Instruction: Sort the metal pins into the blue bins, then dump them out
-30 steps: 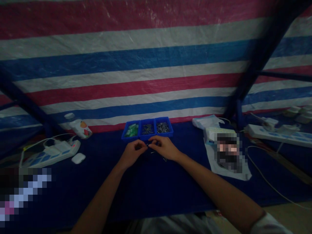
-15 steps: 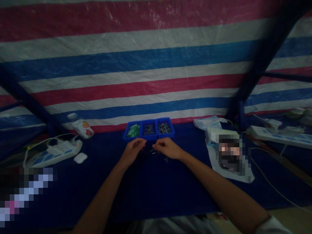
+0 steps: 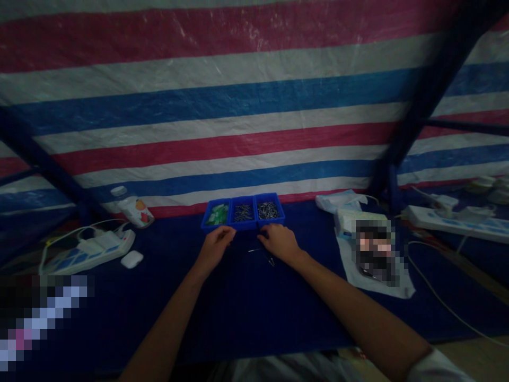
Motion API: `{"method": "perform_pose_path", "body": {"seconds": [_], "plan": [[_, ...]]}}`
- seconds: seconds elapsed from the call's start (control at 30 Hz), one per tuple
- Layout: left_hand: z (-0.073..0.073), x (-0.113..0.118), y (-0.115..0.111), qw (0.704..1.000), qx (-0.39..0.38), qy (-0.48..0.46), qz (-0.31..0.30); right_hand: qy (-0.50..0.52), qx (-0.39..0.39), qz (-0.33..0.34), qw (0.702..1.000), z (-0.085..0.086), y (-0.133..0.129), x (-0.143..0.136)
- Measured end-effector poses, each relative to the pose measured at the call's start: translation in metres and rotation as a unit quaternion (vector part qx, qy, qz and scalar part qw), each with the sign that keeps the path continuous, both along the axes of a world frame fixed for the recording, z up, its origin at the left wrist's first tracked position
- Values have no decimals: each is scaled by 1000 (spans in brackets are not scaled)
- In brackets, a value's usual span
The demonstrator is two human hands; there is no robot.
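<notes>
Left hand (image 3: 215, 247) and right hand (image 3: 280, 243), apart, near three blue trays (image 3: 244, 225) on the surface (image 3: 254, 307); whether their curled fingers grip anything cannot be discerned.

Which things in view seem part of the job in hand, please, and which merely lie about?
Likely in use:
three adjoining blue plastic bins
small green pieces, left bin
small silvery metallic pieces, other bins
loose thin silvery pieces

Likely lying about:
rounded white case
plastic bottle with fruit-print label
long white power strips
</notes>
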State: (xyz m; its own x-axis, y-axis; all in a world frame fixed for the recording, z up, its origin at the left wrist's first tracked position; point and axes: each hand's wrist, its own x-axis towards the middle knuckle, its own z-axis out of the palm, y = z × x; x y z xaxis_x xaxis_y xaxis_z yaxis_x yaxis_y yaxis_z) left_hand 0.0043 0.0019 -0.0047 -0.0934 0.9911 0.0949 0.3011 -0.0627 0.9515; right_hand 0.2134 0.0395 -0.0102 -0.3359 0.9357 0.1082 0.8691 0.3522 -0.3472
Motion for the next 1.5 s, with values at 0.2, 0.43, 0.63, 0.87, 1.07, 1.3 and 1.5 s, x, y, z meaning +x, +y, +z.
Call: {"method": "perform_pose_path", "body": {"seconds": [0.2, 0.43, 0.63, 0.87, 1.07, 1.3, 1.5], "plan": [[0, 1, -1, 999, -7, 29, -16, -80, 3, 68, 994, 7, 1, 12], [-6, -3, 1, 999, 6, 40, -22, -131, 25, 147, 980, 18, 1, 28], [-7, -2, 1, 999, -5, 43, -31, -155, 48, 150, 975, 20, -1, 28], [-6, -1, 0, 998, -1, 45, -32, -120, 52, 222, 966, 11, -3, 24], [-7, -1, 0, 998, -2, 55, -41, -93, 41, 254, 962, 7, 0, 26], [-3, 0, -1, 997, 5, 73, -38, -77, 29, 244, 966, 4, 1, 27], [-3, 0, -2, 996, 12, 82, -35, -26, 9, 244, 969, 7, 4, 30]]}}
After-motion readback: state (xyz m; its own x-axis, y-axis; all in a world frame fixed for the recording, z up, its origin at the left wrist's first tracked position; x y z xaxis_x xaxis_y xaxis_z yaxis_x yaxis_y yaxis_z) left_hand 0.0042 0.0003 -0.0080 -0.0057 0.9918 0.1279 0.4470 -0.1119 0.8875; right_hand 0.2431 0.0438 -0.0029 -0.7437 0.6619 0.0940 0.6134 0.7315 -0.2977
